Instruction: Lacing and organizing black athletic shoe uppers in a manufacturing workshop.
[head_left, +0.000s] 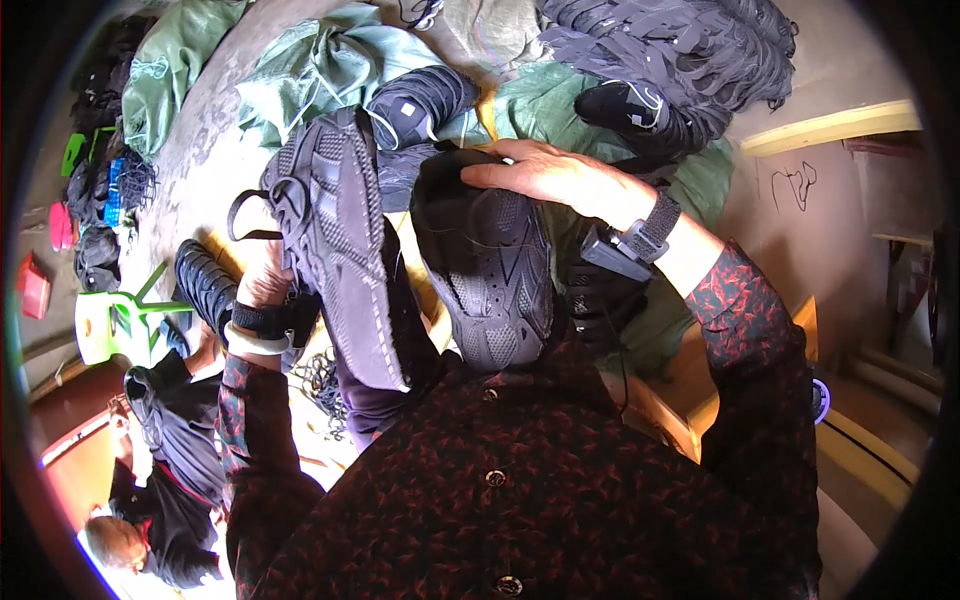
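Note:
In my left hand [265, 272] is a black shoe upper [345, 240], tilted lengthwise, with pale stitching along its lower edge and a loose lace loop beside my wrist. Most of the fingers are hidden behind the upper. To its right is a black mesh sneaker [495, 270], its toe pointing toward my body. My right hand [530, 173] grips that sneaker at the collar, fingers over the rim of the opening. The two shoes are side by side in front of my chest, apart from each other.
Beyond my hands lie green woven sacks [320, 70], a nested row of black uppers [425, 100] and a large heap of dark shoe pieces [680, 60]. At left stand a green plastic stool [125, 320] and a red container [33, 285]. Another person [165, 500] works at lower left.

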